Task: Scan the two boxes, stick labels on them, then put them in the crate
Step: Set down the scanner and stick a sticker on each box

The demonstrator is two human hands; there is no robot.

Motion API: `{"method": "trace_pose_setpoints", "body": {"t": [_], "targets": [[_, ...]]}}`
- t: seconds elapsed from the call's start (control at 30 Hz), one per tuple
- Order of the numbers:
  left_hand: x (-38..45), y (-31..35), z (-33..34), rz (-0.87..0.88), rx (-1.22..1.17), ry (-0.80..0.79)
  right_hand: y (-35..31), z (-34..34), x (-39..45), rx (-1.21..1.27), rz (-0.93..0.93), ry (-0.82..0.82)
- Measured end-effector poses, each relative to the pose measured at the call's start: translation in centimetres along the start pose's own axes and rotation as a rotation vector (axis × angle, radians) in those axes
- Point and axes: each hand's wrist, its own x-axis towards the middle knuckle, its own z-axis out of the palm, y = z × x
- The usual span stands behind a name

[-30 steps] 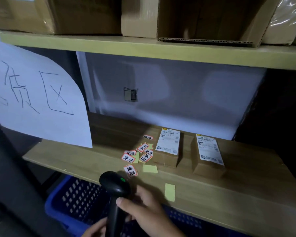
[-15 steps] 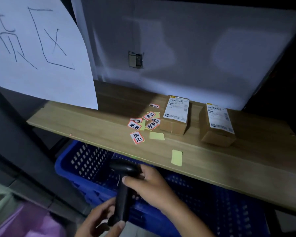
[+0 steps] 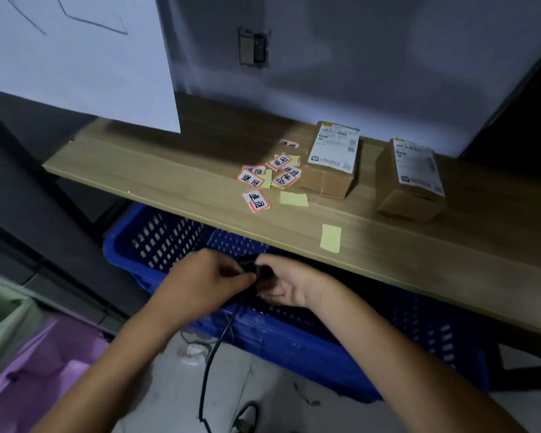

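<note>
Head view: wooden shelf as landmark
Boxes: two brown cardboard boxes upon shelf, right side
Labels: red-edged stickers beside them
Crate: blue plastic crate beneath shelf
Grip: left hand, right hand both clasp black corded scanner above crate

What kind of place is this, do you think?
Probably a warehouse or parcel returns area: two boxes with shipping labels on a wooden shelf, loose stickers, and a blue crate underneath.
</note>
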Motion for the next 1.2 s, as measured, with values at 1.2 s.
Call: {"method": "trace_pose_setpoints", "body": {"t": [1.2], "targets": [[10.9,2.5,-5.6,0.162,-0.154,0.41,-3.4,0.8,-11.5,-0.636,-0.992,0.348]]}}
